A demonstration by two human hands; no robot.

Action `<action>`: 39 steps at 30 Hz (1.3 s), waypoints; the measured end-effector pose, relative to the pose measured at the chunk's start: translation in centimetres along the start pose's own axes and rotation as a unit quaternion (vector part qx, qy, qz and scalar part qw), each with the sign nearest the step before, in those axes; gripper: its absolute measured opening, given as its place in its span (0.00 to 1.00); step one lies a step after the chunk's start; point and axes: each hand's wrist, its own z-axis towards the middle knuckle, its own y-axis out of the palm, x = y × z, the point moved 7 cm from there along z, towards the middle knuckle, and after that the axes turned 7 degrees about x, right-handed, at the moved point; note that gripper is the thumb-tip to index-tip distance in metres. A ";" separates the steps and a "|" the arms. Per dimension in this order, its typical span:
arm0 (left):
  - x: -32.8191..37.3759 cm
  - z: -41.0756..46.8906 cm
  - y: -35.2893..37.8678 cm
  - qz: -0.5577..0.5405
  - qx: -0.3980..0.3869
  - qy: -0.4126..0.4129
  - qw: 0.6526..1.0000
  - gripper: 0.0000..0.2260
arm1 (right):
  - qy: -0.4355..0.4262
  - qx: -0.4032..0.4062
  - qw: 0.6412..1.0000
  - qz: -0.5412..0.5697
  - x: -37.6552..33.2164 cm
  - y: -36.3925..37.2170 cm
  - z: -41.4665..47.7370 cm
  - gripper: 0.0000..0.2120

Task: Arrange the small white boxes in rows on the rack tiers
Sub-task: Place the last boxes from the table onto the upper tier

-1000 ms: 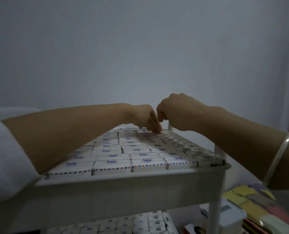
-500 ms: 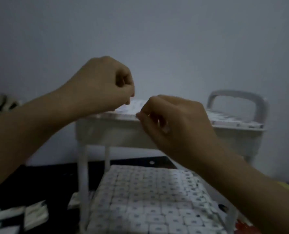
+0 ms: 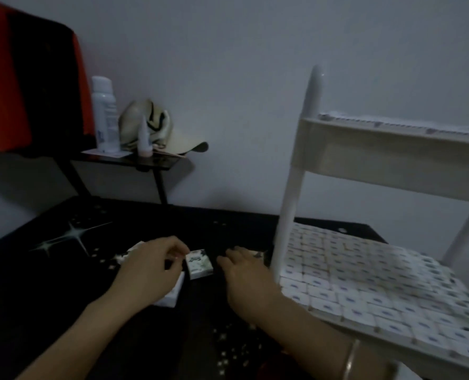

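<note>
A white rack stands at the right. Its lower tier is packed with rows of small white boxes, and more boxes line the upper tier. On the dark star-patterned surface lie white packs. My left hand rests over one flat white pack, fingers curled at the edge of a printed pack. My right hand lies flat just right of that printed pack, fingers spread, beside the rack's front post. Another pack shows partly beyond its fingers.
A small black side table at the back left carries a white spray bottle, a small dropper bottle and a beige cap. A red and black object fills the upper left. A plain wall is behind.
Both hands have come down from the rack's top tier to the dark surface at the left. The view has swung left and down, so the rack now stands at the right.
</note>
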 end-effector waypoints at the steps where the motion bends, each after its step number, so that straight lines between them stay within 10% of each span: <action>1: -0.8 0.0 0.9 0.004 -0.019 0.009 1.000 0.11 | 0.031 -0.041 0.999 -0.013 0.4 1.3 0.9 0.29; 9: -3.4 3.8 3.8 0.098 -0.053 0.073 0.991 0.14 | 0.205 -0.165 0.960 -0.100 5.1 6.7 4.9 0.40; 19: -4.7 7.4 9.9 0.183 -0.298 0.066 0.935 0.29 | 0.150 -0.022 0.988 0.019 3.4 4.3 5.0 0.30; 28: -3.0 7.0 7.4 0.048 -0.131 0.079 0.987 0.22 | 0.133 0.081 0.912 0.381 0.9 -0.3 3.1 0.22; 39: 0.7 4.5 -0.3 -0.145 -0.060 0.068 0.985 0.19 | 0.084 0.061 0.885 0.455 -0.7 -7.0 -0.5 0.07</action>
